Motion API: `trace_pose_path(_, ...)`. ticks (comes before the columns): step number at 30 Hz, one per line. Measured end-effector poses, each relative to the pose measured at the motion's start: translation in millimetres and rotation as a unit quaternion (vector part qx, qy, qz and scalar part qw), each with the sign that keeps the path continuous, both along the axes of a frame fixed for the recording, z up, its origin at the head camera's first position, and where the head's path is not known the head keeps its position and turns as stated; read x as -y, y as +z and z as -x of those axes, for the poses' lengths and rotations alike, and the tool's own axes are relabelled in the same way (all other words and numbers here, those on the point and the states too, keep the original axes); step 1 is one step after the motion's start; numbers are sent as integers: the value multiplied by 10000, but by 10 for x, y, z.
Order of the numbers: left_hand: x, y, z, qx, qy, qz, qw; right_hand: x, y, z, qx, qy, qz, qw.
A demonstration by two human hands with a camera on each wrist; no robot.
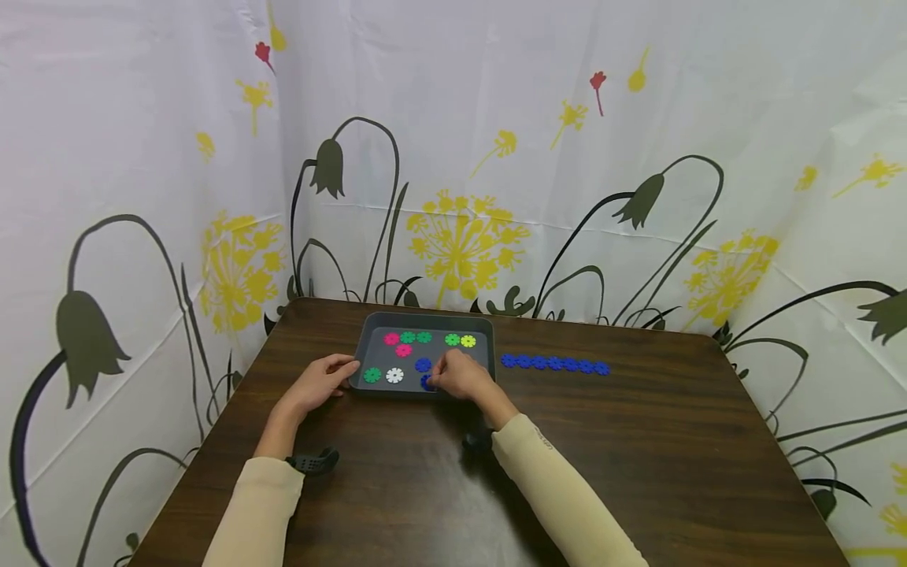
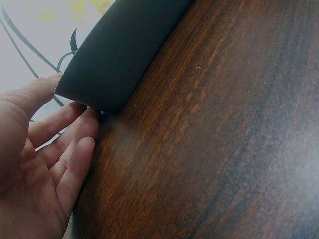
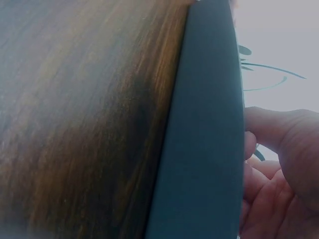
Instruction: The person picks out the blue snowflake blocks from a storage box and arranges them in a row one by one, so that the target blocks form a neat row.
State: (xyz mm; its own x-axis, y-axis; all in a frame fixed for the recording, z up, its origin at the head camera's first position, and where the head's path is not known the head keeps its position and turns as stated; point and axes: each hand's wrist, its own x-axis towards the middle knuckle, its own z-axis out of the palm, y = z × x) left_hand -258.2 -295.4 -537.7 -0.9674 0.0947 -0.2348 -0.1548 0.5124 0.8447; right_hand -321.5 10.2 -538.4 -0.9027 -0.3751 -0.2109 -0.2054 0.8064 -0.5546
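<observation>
A dark grey tray (image 1: pixel 425 321) stands on the table, holding notched plastic snowflake discs in several colours. My left hand (image 1: pixel 322 383) grips the tray's near left corner; in the left wrist view one digit lies at the rim and other fingers (image 2: pixel 75 164) come in low at the corner. Reaching over the tray's near side, my right hand (image 1: pixel 460 373) pinches a dark blue snowflake disc (image 1: pixel 427 383) close over the tray floor. Another blue snowflake disc (image 1: pixel 423 365) lies just behind it. The tray wall (image 3: pixel 199 124) hides the right fingertips in the right wrist view.
Right of the tray, a row of several blue snowflake discs (image 1: pixel 556 363) lies on the brown wooden table (image 1: pixel 638 441). Inside the tray are pink discs (image 1: pixel 403 350), green discs (image 1: pixel 372 376), a white disc (image 1: pixel 394 376) and a yellow disc (image 1: pixel 468 341). A patterned curtain (image 1: pixel 496 102) hangs behind.
</observation>
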Motion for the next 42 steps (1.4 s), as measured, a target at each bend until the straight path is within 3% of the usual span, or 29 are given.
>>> trace_pose_path(3,14,-6,0,-27,3,0,10000,-3,300,-223,4,-10,180,9998)
trace_pose_path(5,16,-9,4,-38,-8,0,10000,-21,343,-275,-57,-10,276,9996)
trace_pose_path(8,17,-3,8,-20,-39,-2,10000,-59,353,-280,-112,-11,343,9993)
trace_pose_path(9,15,-2,12,-9,-26,7,10000,-79,293,-233,-144,42,339,9993)
trace_pose_path(17,-4,6,7,-15,-4,11,10000,-233,348,-239,-215,140,311,9992)
trace_pose_path(26,-2,-15,3,6,45,33,10000,-480,358,-271,-453,76,768,9960)
trace_pose_path(42,-25,29,-14,63,91,-12,9999,-934,470,-375,-1031,-602,985,9880)
